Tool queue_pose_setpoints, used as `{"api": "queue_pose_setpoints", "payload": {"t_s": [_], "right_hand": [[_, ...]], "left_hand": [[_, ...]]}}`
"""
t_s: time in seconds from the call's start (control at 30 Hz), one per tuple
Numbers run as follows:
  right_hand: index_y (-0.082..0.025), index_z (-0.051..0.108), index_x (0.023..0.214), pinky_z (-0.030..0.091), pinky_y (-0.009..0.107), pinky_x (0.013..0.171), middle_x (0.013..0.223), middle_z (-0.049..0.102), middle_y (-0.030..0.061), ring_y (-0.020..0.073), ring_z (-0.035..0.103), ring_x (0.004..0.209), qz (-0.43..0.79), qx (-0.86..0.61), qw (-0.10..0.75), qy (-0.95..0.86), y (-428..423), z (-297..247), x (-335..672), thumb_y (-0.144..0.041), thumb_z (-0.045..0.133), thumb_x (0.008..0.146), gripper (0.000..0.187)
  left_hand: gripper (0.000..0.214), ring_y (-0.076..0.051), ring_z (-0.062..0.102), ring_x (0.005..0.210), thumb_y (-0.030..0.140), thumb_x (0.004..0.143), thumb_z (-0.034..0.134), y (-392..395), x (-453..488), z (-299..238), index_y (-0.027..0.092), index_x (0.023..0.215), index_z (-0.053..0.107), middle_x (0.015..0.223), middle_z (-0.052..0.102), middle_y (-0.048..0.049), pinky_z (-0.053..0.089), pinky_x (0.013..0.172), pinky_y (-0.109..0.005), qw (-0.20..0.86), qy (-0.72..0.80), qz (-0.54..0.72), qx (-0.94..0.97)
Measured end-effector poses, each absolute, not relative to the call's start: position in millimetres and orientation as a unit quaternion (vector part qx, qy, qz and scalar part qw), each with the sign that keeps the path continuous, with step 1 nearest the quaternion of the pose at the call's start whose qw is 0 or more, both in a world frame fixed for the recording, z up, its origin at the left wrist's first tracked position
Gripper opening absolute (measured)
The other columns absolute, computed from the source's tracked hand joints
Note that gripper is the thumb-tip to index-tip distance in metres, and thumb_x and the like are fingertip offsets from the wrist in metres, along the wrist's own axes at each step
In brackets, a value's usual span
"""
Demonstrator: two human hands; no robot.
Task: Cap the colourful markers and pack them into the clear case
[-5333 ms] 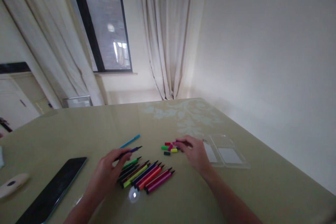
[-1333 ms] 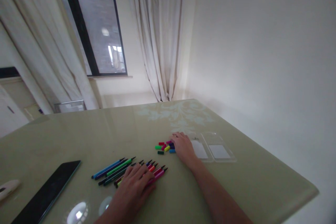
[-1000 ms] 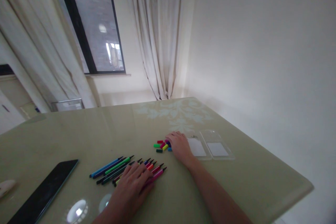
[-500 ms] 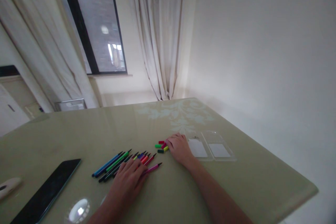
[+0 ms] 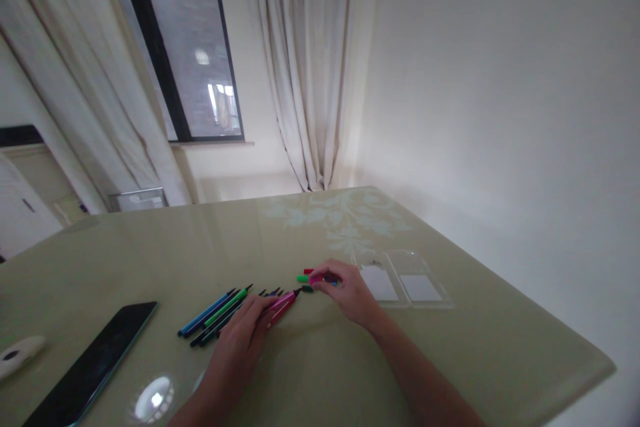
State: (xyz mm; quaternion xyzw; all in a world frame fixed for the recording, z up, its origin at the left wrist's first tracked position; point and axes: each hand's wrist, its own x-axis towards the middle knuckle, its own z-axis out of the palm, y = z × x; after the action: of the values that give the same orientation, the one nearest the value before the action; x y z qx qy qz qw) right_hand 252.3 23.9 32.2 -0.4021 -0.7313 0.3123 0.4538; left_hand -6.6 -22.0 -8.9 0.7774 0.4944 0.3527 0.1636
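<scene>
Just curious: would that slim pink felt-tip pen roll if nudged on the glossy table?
Likely yes: the slim pink felt-tip pen looks round, and the glossy beige table is smooth. Probably light and stiff too: the left hand holds it straight with fingertips alone.

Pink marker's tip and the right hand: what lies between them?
In the head view, a dark cap sits at the tip of the pink marker, with a green cap and a red cap just beyond, beside the right hand.

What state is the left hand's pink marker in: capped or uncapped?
Uncapped. The pink marker in the left hand shows its bare dark tip; the right hand pinches a pink cap.
</scene>
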Motion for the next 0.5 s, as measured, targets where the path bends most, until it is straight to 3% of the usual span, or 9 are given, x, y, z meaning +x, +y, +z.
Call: {"api": "queue_pose_setpoints", "payload": {"t_s": [0.23, 0.5], "right_hand": [[-0.023, 0.079, 0.092, 0.053, 0.032, 0.086, 0.095, 0.078, 0.0049, 0.0214, 0.071, 0.096, 0.327, -0.38, 0.461, -0.732, 18.8, 34.1, 247.7, -0.039, 0.077, 0.088, 0.017], [-0.025, 0.083, 0.09, 0.048, 0.027, 0.066, 0.078, 0.077, 0.0015, 0.0164, 0.064, 0.069, 0.351, -0.363, 0.438, -0.744, 18.5, 24.1, 240.9, -0.047, 0.08, 0.084, 0.023]], "left_hand": [[0.031, -0.024, 0.07, 0.1, 0.04, 0.104, 0.044, -25.3, -2.9, 1.1, 0.029, 0.119, 0.069, 0.111, 0.074, -0.0066, 0.058, 0.087, -0.035, 0.17, 0.495, 0.363, 0.771], [0.027, -0.02, 0.074, 0.097, 0.038, 0.103, 0.051, -27.5, -1.2, 2.9, 0.028, 0.115, 0.073, 0.108, 0.078, -0.0033, 0.06, 0.085, -0.028, 0.114, 0.453, 0.397, 0.79]]}}
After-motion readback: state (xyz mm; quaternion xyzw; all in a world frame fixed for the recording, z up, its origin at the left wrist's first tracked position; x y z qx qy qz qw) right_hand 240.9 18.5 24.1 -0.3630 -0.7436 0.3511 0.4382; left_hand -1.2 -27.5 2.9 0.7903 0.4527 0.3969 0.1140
